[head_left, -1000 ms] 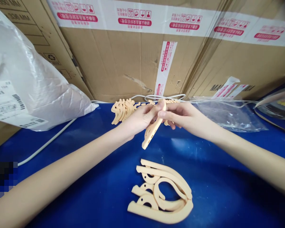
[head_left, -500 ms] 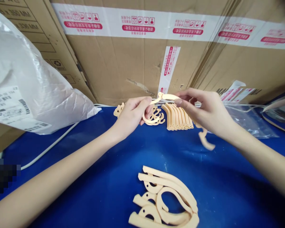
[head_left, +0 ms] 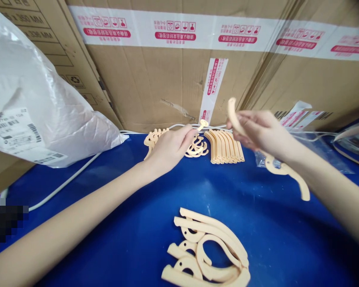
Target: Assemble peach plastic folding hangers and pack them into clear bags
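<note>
My left hand (head_left: 172, 148) pinches a cream plastic hook (head_left: 202, 125), whose small ringed end sticks out past the fingertips; the rest is hidden. To the right, my right hand (head_left: 259, 129) grips a cream folding-hanger body. One curved arm (head_left: 233, 113) of it points up past the fingers, and another curved arm (head_left: 300, 184) hangs below the wrist. The hook and the hanger body are apart. Under the left hand lies a pile of loose hooks (head_left: 202, 149). Near the front of the blue table (head_left: 122, 239) rests a folded cream hanger group (head_left: 214, 225) with a hook inside it.
A row of curved hanger arms (head_left: 224, 147) lies between the hands, and small cream pieces (head_left: 154, 137) sit left of the hooks. Cardboard boxes (head_left: 155, 79) wall off the back. A white plastic bag (head_left: 56, 111) bulges at left; clear plastic (head_left: 329, 157) and cables lie around.
My hands have moved apart, separating the hook's end from the hanger piece. My right hand has turned, so one arm now points up and the other swings out to the right.
</note>
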Demonstrator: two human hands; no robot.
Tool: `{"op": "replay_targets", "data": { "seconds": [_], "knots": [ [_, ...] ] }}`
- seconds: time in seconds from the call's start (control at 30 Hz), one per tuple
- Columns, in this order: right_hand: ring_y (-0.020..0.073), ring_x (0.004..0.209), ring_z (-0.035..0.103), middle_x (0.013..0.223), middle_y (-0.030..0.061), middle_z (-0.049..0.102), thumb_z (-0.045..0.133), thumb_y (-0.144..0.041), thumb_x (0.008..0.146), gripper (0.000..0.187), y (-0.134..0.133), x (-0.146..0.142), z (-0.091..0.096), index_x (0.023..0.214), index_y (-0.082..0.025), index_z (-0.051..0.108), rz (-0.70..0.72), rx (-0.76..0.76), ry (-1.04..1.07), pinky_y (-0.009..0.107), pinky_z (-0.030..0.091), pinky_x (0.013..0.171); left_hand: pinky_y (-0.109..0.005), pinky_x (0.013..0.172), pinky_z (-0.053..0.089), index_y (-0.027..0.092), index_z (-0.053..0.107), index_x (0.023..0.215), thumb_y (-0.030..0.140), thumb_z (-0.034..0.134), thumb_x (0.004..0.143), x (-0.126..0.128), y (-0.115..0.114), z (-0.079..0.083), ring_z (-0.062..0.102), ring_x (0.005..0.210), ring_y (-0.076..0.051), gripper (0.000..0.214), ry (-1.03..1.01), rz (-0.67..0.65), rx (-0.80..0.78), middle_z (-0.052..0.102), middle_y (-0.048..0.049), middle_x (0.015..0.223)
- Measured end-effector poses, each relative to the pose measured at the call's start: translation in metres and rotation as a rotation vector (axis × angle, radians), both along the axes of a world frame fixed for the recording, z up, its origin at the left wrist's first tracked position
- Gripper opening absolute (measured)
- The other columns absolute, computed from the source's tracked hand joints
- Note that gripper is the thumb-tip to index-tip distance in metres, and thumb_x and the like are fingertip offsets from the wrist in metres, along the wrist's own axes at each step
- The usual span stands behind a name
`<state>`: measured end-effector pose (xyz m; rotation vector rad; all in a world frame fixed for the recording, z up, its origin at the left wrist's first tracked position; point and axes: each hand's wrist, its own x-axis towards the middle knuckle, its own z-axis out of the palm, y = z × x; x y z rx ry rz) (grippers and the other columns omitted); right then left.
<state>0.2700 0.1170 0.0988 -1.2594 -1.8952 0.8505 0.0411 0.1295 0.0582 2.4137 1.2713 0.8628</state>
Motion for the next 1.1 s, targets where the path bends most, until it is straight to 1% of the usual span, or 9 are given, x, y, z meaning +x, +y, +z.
{"op": "replay_targets", "data": {
  "seconds": [0.17,0.3,0.43,0.53,0.63,0.77,0.87,0.97,1.1],
  "knots": [
    [0.0059,0.04,0.042,0.057,-0.001,0.052,0.042,-0.013,0.09,0.023,0.0,-0.005,0.01,0.081,-0.013,0.063,-0.102,-0.121,0.455,0.019,0.03,0.037,-0.031,0.073,0.039,0.017,0.057,0.078,0.027,0.038,0.1,0.006,0.028,-0.016,0.059,0.078,-0.02,0.031,0.064,0.092,-0.123,0.062,-0.0041,0.077],
    [0.0057,0.05,0.047,0.066,0.0014,0.054,0.047,-0.014,0.085,0.02,0.002,-0.009,0.008,0.075,-0.012,0.064,-0.162,-0.148,0.703,0.017,0.03,0.037,-0.039,0.082,0.045,0.016,0.062,0.098,0.044,0.048,0.096,0.012,0.032,-0.009,0.064,0.09,-0.029,0.031,0.044,0.192,-0.172,0.068,-0.0096,0.086],
    [0.0091,0.058,0.055,0.07,0.0002,0.058,0.057,-0.006,0.07,0.012,0.011,-0.002,0.004,0.077,-0.016,0.059,-0.286,0.04,0.758,0.019,0.039,0.042,-0.034,0.074,0.053,0.016,0.066,0.092,0.06,0.001,0.1,0.015,0.017,0.014,0.068,0.087,-0.023,0.079,-0.249,-0.095,-0.6,0.071,-0.0115,0.094],
    [0.0122,0.066,0.06,0.079,0.0021,0.065,0.067,-0.007,0.065,0.018,0.017,0.007,-0.002,0.073,-0.019,0.055,-0.277,0.232,0.547,0.025,0.046,0.053,-0.026,0.071,0.056,0.014,0.064,0.084,0.048,0.029,0.104,0.015,0.004,0.022,0.068,0.077,-0.016,0.052,-0.704,-0.301,-0.997,0.07,-0.0075,0.087],
    [0.0176,0.079,0.065,0.089,0.0053,0.07,0.07,-0.016,0.074,0.016,0.015,0.012,-0.006,0.088,-0.018,0.062,-0.222,0.512,-0.016,0.031,0.048,0.066,-0.019,0.055,0.053,0.013,0.058,0.08,0.022,0.045,0.102,0.017,-0.005,0.018,0.06,0.055,-0.008,0.027,-0.915,-0.182,-1.002,0.067,-0.0014,0.076],
    [0.0221,0.081,0.066,0.087,0.0078,0.071,0.054,-0.025,0.095,0.016,0.0,0.001,-0.01,0.102,-0.018,0.067,-0.101,0.827,-0.849,0.033,0.04,0.064,-0.016,0.04,0.042,0.012,0.057,0.085,0.025,0.045,0.103,0.023,-0.013,0.009,0.05,0.042,-0.006,0.025,-0.865,-0.086,-0.961,0.063,-0.0005,0.067],
    [0.021,0.073,0.065,0.081,0.0082,0.07,0.047,-0.012,0.094,0.019,-0.012,-0.016,-0.016,0.094,-0.015,0.066,0.078,0.805,-1.082,0.031,0.035,0.057,-0.018,0.037,0.037,0.013,0.055,0.088,0.027,0.039,0.104,0.03,-0.02,0.007,0.044,0.039,-0.007,0.027,-0.743,-0.068,-0.985,0.056,0.0014,0.06],
    [0.0216,0.066,0.063,0.077,0.0102,0.068,0.046,-0.004,0.086,0.02,-0.017,-0.028,-0.026,0.092,-0.012,0.063,0.063,0.669,-1.107,0.031,0.03,0.051,-0.017,0.038,0.03,0.016,0.049,0.084,0.027,0.032,0.105,0.037,-0.028,0.004,0.036,0.038,-0.006,0.029,-0.677,-0.031,-0.942,0.044,0.0052,0.057],
    [0.0141,0.046,0.052,0.057,0.0016,0.058,0.041,-0.011,0.092,0.016,-0.002,-0.022,-0.035,0.085,-0.017,0.055,0.081,0.203,-0.595,0.027,0.033,0.047,-0.018,0.047,0.03,0.019,0.049,0.084,0.025,0.046,0.101,0.039,-0.035,0.0,0.042,0.048,-0.008,0.018,-0.627,0.003,-0.725,0.044,0.004,0.065]
  ]
}}
